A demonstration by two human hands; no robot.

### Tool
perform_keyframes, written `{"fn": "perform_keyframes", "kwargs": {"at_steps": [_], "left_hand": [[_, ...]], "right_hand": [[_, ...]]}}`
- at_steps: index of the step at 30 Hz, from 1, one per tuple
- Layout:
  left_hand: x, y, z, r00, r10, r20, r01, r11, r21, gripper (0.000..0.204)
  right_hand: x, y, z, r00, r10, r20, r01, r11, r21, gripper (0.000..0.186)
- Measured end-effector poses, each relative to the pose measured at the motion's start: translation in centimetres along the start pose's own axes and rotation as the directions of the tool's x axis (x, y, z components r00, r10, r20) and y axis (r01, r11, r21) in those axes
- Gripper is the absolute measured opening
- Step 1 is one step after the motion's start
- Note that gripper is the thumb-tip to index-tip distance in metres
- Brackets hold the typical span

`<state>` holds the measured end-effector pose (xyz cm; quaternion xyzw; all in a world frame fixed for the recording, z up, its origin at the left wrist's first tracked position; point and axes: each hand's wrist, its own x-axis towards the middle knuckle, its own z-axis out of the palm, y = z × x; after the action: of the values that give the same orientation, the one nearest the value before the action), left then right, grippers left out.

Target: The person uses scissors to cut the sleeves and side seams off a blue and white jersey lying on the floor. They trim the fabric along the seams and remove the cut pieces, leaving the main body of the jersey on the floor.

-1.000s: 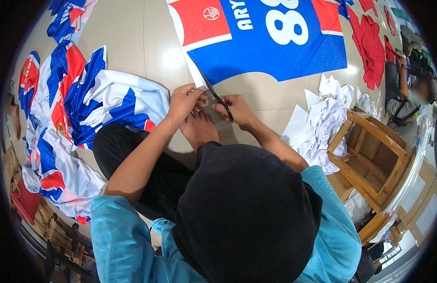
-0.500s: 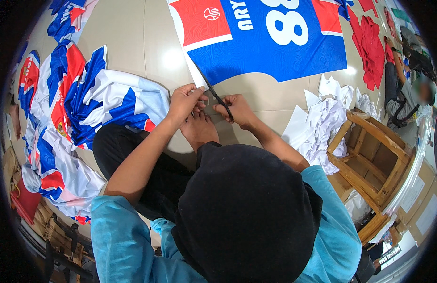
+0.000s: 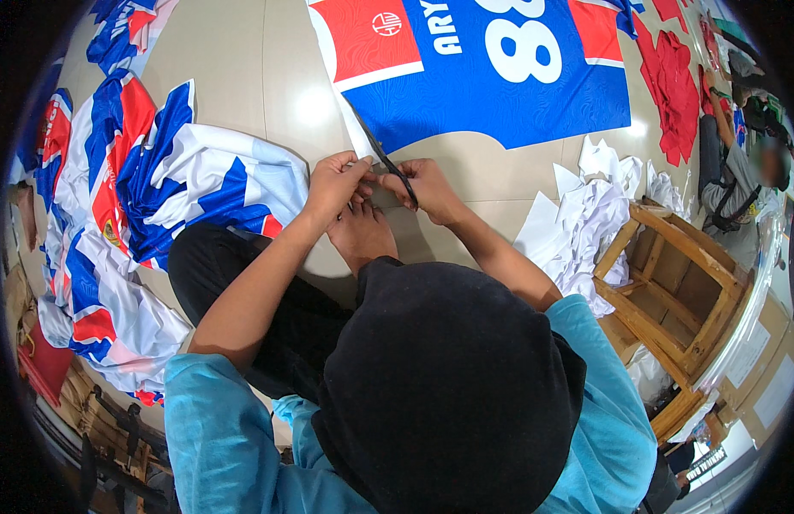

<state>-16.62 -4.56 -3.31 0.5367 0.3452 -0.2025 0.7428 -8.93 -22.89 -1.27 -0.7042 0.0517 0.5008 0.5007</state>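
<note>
Pinches white strip (image 3: 355,131) in left hand (image 3: 335,186), clasps scissors (image 3: 400,176) in right hand (image 3: 429,190); risks nicking blue panel (image 3: 457,103) beyond hands through tilted blades (image 3: 373,142).

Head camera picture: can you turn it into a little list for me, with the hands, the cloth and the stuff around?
Left hand: pinching the end of a white strip
Right hand: holding black scissors
Scissor blades: where white strip and blue cloth meet
Blue cloth: spread on the floor
Left side: colourful cloth heap
Right side: white scraps, wooden frame, red cloth
</note>
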Motion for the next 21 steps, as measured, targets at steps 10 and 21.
{"fn": "perform_keyframes", "kwargs": {"at_steps": [10, 21], "left_hand": [[-0.06, -0.01, 0.0, 1.0, 0.007, 0.002, -0.007, 1.0, -0.005, 0.021], [-0.05, 0.1, 0.06, 1.0, -0.007, -0.001, 0.007, 1.0, -0.01, 0.022]], "right_hand": [[0.53, 0.4, -0.01, 1.0, -0.008, -0.003, 0.008, 1.0, 0.011, 0.037], [0.61, 0.56, -0.28, 1.0, -0.026, -0.006, 0.026, 1.0, 0.015, 0.03]]}}
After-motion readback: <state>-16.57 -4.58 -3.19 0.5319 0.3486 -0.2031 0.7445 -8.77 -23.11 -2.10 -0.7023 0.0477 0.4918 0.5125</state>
